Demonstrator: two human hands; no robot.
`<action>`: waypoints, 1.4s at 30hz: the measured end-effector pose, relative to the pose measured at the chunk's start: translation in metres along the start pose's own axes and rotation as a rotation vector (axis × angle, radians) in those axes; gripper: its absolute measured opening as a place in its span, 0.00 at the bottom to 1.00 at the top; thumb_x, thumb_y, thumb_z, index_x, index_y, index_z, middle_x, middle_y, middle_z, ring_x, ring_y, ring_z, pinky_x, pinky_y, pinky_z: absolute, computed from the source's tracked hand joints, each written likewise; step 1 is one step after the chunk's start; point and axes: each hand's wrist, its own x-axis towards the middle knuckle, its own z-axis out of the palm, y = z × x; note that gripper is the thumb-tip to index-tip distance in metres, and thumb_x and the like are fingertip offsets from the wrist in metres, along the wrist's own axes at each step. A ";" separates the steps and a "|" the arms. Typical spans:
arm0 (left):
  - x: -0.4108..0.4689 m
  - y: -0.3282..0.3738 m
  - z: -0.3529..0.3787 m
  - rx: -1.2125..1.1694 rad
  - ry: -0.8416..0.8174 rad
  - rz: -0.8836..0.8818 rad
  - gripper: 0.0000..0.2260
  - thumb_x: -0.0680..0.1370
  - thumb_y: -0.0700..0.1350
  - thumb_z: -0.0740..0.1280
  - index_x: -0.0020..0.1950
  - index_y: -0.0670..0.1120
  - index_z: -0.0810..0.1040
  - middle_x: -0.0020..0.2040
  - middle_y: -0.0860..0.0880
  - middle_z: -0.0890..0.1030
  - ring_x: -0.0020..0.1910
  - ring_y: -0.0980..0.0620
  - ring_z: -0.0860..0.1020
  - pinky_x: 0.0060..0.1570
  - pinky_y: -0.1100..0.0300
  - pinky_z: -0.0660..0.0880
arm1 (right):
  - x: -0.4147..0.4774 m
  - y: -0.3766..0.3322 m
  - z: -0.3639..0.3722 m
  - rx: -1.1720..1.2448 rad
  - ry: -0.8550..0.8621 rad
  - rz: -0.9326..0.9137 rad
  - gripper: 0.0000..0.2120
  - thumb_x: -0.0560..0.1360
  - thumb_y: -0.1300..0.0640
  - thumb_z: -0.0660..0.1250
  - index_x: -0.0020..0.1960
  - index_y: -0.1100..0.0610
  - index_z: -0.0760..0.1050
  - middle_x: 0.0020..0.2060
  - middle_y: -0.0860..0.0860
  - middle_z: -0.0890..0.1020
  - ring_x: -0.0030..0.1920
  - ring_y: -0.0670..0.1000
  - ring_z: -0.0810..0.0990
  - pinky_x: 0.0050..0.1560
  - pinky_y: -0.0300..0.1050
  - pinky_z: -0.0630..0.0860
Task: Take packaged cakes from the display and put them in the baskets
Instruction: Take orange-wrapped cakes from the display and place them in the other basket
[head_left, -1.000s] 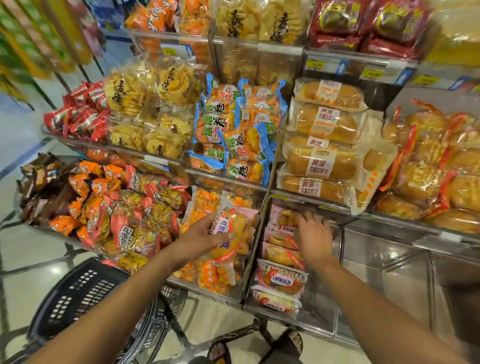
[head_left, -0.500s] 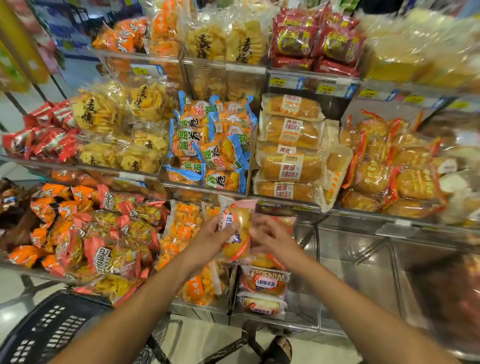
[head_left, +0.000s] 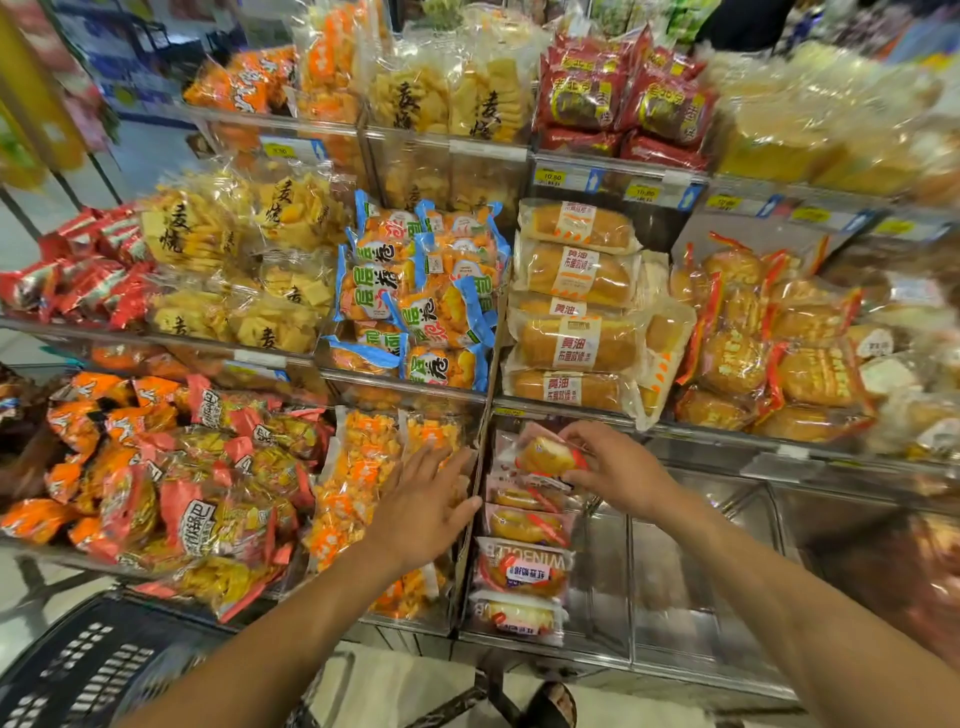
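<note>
A tiered display (head_left: 691, 571) is holding rows of bagged snacks and breads, and a dark perforated basket (head_left: 88, 670) is sitting low at the left, below the bottom shelf. A row of packaged cakes (head_left: 524, 569) is lying in a clear bin on that shelf. The left hand (head_left: 426, 506) is resting flat on orange snack bags (head_left: 358, 467) beside the bin's divider, its fingers straight and spread. The right hand (head_left: 621, 467) is pinching one cake (head_left: 545, 457) at the row's far end, fingers curled round its wrapper.
</note>
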 end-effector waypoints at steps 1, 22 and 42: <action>0.000 -0.006 0.007 0.035 -0.006 0.013 0.38 0.75 0.72 0.41 0.84 0.60 0.52 0.84 0.51 0.56 0.84 0.47 0.47 0.80 0.43 0.46 | 0.003 0.003 0.002 -0.109 -0.017 -0.017 0.24 0.74 0.48 0.75 0.66 0.48 0.72 0.61 0.47 0.79 0.60 0.50 0.77 0.57 0.48 0.75; 0.002 -0.026 0.030 0.133 -0.073 0.043 0.37 0.75 0.76 0.36 0.81 0.65 0.54 0.84 0.53 0.55 0.84 0.46 0.45 0.79 0.35 0.44 | 0.040 -0.022 0.059 -0.311 -0.122 0.140 0.19 0.75 0.46 0.68 0.65 0.45 0.76 0.61 0.51 0.81 0.59 0.55 0.80 0.56 0.51 0.80; -0.064 -0.015 0.003 0.202 0.057 0.060 0.29 0.84 0.64 0.51 0.84 0.60 0.49 0.85 0.51 0.50 0.84 0.45 0.44 0.80 0.38 0.40 | -0.051 -0.079 0.029 -0.176 0.129 0.058 0.23 0.77 0.50 0.68 0.70 0.53 0.74 0.69 0.53 0.74 0.70 0.57 0.70 0.69 0.54 0.70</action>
